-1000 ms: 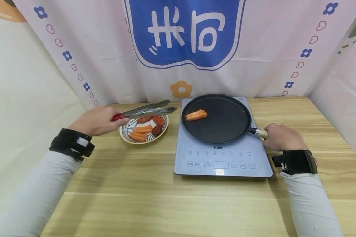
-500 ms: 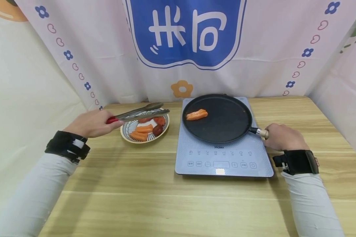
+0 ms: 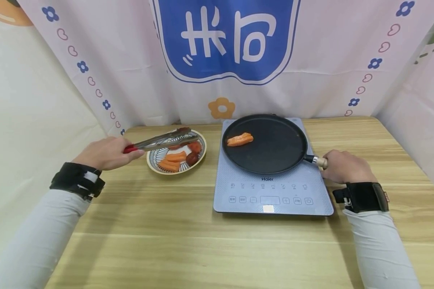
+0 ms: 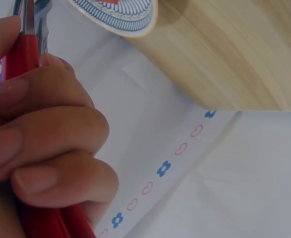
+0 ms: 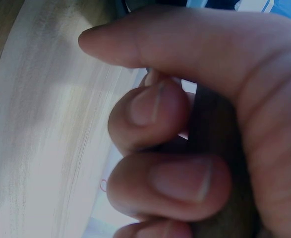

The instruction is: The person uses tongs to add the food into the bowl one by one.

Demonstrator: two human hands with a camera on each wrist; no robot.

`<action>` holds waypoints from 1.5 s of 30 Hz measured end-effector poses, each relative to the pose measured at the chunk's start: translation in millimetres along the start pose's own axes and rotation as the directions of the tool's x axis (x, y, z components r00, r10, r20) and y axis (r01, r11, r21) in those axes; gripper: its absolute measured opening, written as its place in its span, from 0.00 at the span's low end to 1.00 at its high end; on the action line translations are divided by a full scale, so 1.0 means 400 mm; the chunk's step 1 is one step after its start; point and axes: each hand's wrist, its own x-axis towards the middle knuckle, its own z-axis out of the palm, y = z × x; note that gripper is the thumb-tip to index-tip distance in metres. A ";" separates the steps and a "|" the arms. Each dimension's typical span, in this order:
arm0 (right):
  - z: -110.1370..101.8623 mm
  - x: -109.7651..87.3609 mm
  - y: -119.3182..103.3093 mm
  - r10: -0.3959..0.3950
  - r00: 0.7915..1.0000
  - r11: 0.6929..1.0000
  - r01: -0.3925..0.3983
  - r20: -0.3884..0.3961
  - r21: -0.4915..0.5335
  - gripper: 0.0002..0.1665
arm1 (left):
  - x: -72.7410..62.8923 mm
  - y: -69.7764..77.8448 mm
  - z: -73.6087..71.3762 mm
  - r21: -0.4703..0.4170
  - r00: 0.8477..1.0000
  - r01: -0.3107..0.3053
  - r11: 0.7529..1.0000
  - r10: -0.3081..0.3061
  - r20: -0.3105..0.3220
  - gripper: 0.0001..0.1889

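Observation:
My left hand (image 3: 106, 153) grips red-handled metal tongs (image 3: 159, 141), whose parted tips hang over the far side of a patterned plate (image 3: 150, 164). In the left wrist view, the fingers (image 4: 56, 134) curl round the red handle (image 4: 24, 57). Several orange strips (image 3: 176, 157) and dark red pieces (image 3: 192, 159) lie on the plate. On the right, my right hand (image 3: 347, 166) holds the wooden handle (image 3: 322, 162) of a flat black pan (image 3: 269, 150). One orange piece (image 3: 240, 139), like a salmon strip, lies at the pan's left side.
Beneath the pan is a pale Haier induction cooker (image 3: 238, 180) with touch buttons along its front. Everything stands on a wooden table (image 3: 188, 241). A printed cloth (image 3: 141, 92) hangs right behind the table's back edge, and pale cloth also hangs at both sides.
My left hand has drawn the tongs left and slightly down, so their tips moved from beside the pan back over the plate. The right hand keeps its hold on the pan handle.

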 end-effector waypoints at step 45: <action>0.000 0.000 -0.005 0.015 1.000 1.000 -0.015 0.002 0.003 0.16 | 0.011 -0.072 0.045 0.031 0.997 0.055 0.998 -0.057 0.049 0.29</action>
